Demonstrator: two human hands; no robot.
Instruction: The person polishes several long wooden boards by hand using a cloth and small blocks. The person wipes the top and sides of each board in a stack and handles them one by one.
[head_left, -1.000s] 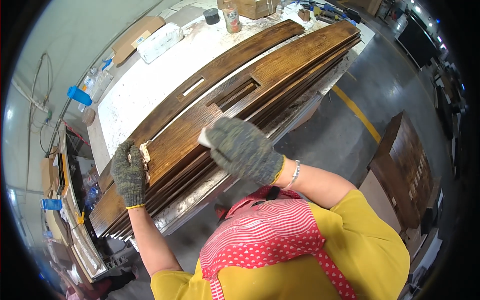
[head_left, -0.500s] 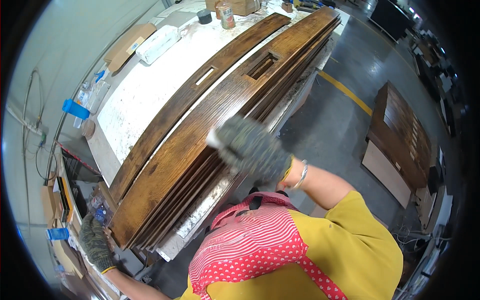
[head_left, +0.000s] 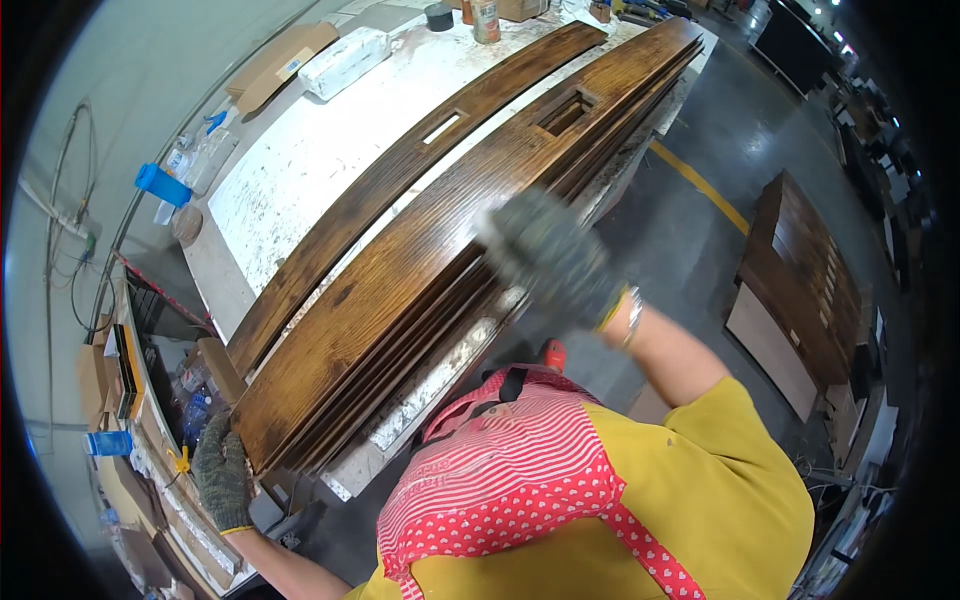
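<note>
A stack of long, curved, dark-stained wooden boards lies along the near edge of a white, stained workbench. The top board has a rectangular slot near its far end. My left hand, in a grey knit glove, holds the near end of the stack at the lower left. My right hand, also gloved and blurred by motion, is on the stack's right edge about halfway along. A small pale pad shows at its fingertips.
A second curved board with a slot lies further in on the bench. A cardboard box, a white package, cans and a blue cup sit around it. Dark panels are stacked on the floor by a yellow line.
My left hand has slid from the board's side edge down to the stack's near end. My right hand has moved further along the right edge. The view has swung toward the far end.
</note>
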